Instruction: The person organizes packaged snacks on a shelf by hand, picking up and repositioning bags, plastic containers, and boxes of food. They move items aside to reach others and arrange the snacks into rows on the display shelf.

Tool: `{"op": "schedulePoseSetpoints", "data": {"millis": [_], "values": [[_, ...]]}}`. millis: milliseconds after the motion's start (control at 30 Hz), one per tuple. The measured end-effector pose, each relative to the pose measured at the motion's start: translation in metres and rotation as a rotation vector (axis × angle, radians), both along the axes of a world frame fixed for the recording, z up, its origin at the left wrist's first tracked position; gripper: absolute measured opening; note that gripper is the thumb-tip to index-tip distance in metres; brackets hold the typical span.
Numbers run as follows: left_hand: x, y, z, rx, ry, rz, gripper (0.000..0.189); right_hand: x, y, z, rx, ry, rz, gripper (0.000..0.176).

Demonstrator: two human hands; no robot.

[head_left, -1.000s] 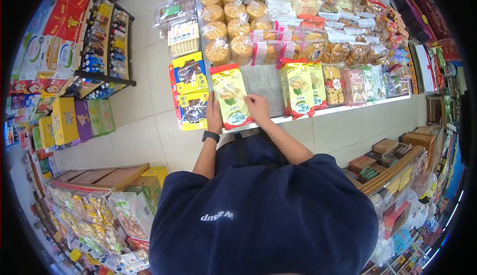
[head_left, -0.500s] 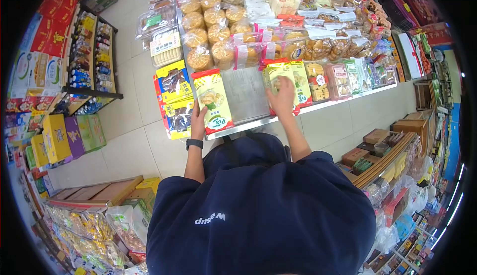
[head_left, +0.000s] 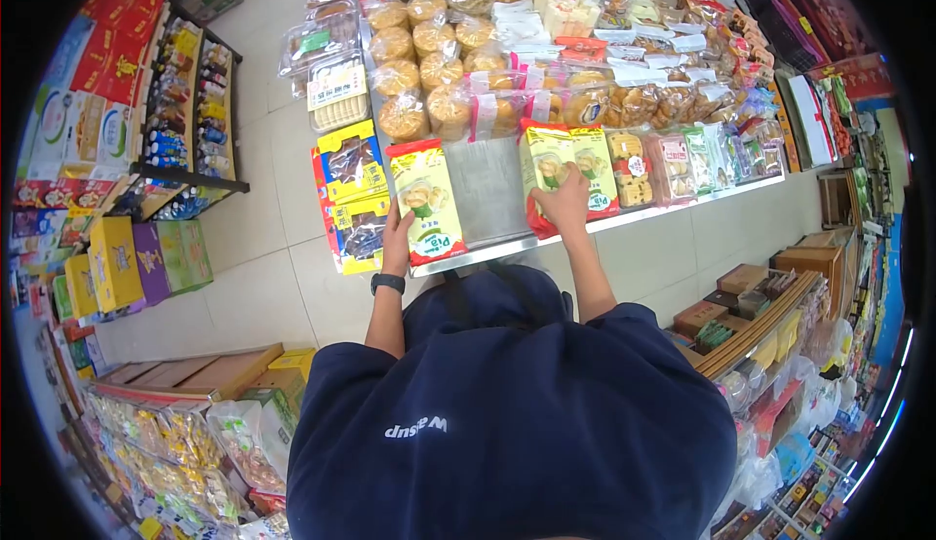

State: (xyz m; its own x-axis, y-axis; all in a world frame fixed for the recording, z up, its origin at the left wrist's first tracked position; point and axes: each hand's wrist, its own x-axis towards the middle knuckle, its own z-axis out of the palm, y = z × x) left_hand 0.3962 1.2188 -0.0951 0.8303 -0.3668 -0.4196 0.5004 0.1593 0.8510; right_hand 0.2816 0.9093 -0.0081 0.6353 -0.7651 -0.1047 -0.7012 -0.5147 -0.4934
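Note:
On the left side of the metal display tray (head_left: 487,189) lies a yellow-green snack packet (head_left: 431,204) with red ends. My left hand (head_left: 396,240) is closed around its left edge, thumb on the front. A similar snack packet (head_left: 546,162) sits to the right across bare metal. My right hand (head_left: 567,207) grips this one over its lower front, covering part of it. Another matching packet (head_left: 597,165) is directly beside it, partly behind my fingers. Yellow-and-blue packs (head_left: 357,174) of dark food are left of my left hand.
Round bagged pastries (head_left: 409,77) crowd the tray behind the packets. Boxed cookies (head_left: 632,168) continue along the front edge rightward. A bottle shelf (head_left: 185,101) stands far left. Wooden display stands (head_left: 751,316) are at the right, with tiled floor (head_left: 263,277) between.
My right hand has shifted down the right-hand packet, and its fingers now grip it. That packet sits slightly askew. My left hand keeps its hold; the view has shifted slightly.

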Motion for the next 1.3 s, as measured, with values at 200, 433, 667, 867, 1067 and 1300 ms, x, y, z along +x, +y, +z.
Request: {"op": "schedulePoseSetpoints", "data": {"millis": [200,433,667,867,1067,1300], "values": [[-0.003,-0.002,0.005,-0.066,0.038,0.022,0.063,0.025,0.072,-0.024,0.064,-0.153,0.228,0.094],[-0.002,-0.002,-0.008,-0.009,-0.033,0.031,0.063,0.033,0.110,-0.068,-0.017,-0.035,0.303,0.090],[-0.003,-0.005,0.002,-0.008,-0.021,0.024,0.063,0.021,0.074,-0.083,0.282,-0.235,0.382,0.065],[-0.003,-0.005,0.004,-0.016,-0.017,0.018,0.063,-0.008,-0.008,-0.068,-0.221,-0.094,0.082,0.058],[-0.004,-0.004,-0.002,-0.024,-0.032,0.033,0.061,-0.011,-0.014,-0.050,-0.155,0.141,-0.012,0.071],[-0.002,-0.004,-0.004,-0.013,-0.030,0.040,0.062,-0.011,-0.040,-0.153,0.194,-0.068,-0.157,0.048]]}}
